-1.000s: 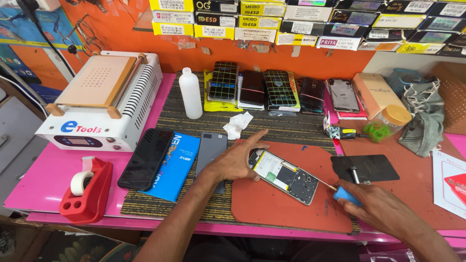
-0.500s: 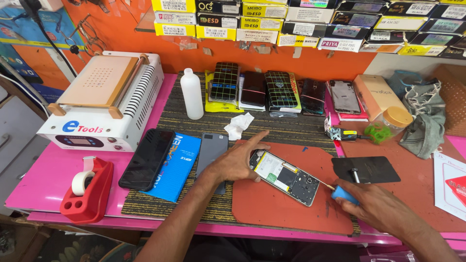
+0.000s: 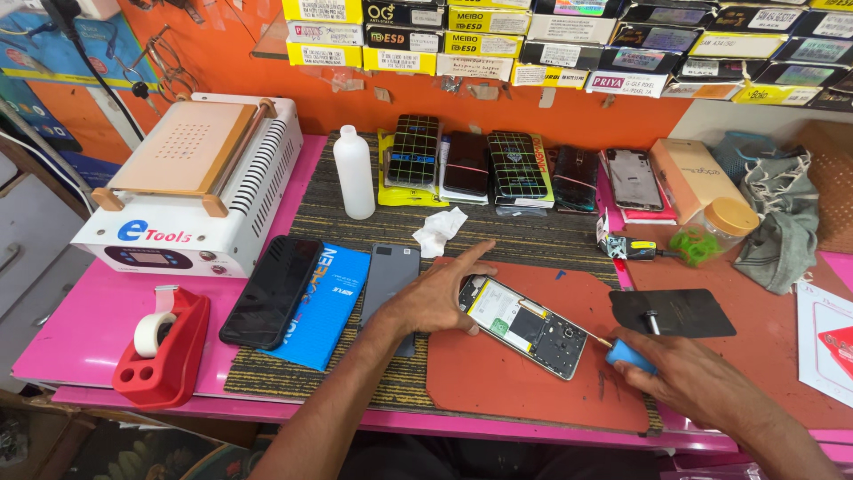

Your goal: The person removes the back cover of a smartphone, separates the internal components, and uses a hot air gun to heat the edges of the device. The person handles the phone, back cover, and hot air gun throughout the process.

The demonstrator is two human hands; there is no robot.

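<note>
An opened phone (image 3: 526, 326), its back off and its insides showing, lies on a rust-red work mat (image 3: 533, 391). My left hand (image 3: 434, 295) presses on the phone's left end, index finger stretched out, holding it down. My right hand (image 3: 682, 375) grips a small screwdriver with a blue handle (image 3: 629, 356); its thin tip touches the phone's right side. A dark phone panel (image 3: 684, 311) with a small part on it lies just beyond my right hand.
A white heating machine (image 3: 191, 182) stands at the left, with a red tape dispenser (image 3: 160, 351) in front. A black phone (image 3: 271, 291), blue box (image 3: 322, 307) and grey phone (image 3: 389, 276) lie left. White bottle (image 3: 354, 172), crumpled tissue (image 3: 440, 229), several phones at the back.
</note>
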